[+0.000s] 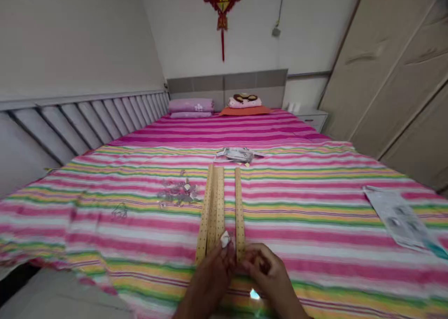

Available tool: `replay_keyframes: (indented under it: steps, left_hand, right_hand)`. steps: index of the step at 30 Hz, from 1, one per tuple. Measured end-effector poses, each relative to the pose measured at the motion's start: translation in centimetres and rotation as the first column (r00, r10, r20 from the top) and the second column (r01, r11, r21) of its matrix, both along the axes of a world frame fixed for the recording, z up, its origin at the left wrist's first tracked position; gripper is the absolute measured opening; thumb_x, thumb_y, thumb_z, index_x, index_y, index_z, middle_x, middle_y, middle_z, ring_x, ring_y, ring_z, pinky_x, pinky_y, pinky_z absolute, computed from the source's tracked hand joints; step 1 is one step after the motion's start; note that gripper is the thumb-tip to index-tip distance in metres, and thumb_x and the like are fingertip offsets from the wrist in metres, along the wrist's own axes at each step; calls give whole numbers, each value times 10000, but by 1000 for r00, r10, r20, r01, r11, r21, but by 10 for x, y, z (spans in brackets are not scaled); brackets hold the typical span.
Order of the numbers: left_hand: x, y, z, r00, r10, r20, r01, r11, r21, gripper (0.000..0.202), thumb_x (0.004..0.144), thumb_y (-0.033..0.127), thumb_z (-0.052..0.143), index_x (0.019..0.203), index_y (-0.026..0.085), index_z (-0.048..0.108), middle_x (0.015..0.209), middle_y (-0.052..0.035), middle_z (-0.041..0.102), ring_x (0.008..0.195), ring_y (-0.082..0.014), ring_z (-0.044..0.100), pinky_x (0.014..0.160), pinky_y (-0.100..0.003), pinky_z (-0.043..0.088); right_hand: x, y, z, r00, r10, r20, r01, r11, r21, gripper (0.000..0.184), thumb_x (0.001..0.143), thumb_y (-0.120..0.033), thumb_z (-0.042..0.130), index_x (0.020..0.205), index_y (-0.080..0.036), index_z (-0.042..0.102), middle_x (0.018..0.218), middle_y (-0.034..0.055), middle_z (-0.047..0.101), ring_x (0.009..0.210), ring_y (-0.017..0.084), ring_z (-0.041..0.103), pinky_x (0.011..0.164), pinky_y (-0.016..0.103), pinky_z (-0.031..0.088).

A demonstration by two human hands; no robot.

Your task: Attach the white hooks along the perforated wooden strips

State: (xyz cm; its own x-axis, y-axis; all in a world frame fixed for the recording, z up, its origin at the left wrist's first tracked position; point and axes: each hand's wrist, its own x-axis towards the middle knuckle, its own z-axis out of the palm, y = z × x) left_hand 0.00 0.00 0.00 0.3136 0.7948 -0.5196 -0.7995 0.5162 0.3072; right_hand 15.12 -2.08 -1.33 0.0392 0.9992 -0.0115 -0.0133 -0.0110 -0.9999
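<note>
At the far left, a slatted railing [80,123] runs along the side of the bed. To its right, a thin, tangled loop [120,210] lies on the striped cover [140,235]; its material cannot be determined. Next is a loose cluster of small clear pieces [171,193], with one pale item among them. Near the centre, a group of tan perforated strips [211,211] lies lengthwise, edges side by side, pointing toward the headboard [196,86]. The left hand [217,270] is positioned at the near end of this group, partly covering it. Its fingers are curled and mostly closed, with a small white piece [225,238] held at the fingertips; contact between this hand and the strips cannot be confirmed. Beyond the far ends of the strips lies a crumpled clear packet [236,154]. A single perforated strip [239,202] lies just right of the group, separated from it by a narrow gap. The right hand [262,265] is located at the near end of this strip, thumb and index finger brought together, remaining fingers bent; whether it grips the strip or a smaller part cannot be determined. At the far right, a flat plastic bag [395,216] lies on the cover, well apart from both hands.
</note>
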Motion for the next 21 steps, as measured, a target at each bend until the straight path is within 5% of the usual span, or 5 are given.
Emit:
replay_keyframes:
  steps: [6,10,15,21]
  left_hand:
    - [22,-14,-4,998,-60,19,59,997,46,108,878,160,539,925,136,633,837,-50,700,755,-106,659,710,-210,511]
    - [22,-21,-4,989,-134,-61,137,989,53,94,825,193,636,912,158,641,861,-20,704,739,-71,652,652,-146,476]
    - [19,-25,1,968,-206,-146,218,973,73,208,784,273,690,952,160,643,810,-11,696,670,-53,629,538,-121,417]
    - [24,-26,11,945,-211,-251,191,976,-103,171,804,295,660,886,149,627,680,16,641,556,-39,574,468,-121,360]
  right_hand:
    - [3,-8,10,993,-121,14,120,989,89,383,665,-351,731,1006,-194,661,743,-1,587,490,90,410,456,221,355]
    - [14,-9,14,994,-73,79,52,969,241,332,754,-318,671,1077,-243,674,1017,61,604,598,117,533,548,249,453]
    - [16,-10,7,991,34,133,-69,961,268,286,759,-261,673,1044,-256,699,925,54,656,699,160,597,579,248,462]
    - [11,-14,6,998,24,64,-36,980,198,190,775,-351,666,887,-214,734,805,60,672,707,181,619,598,259,474]
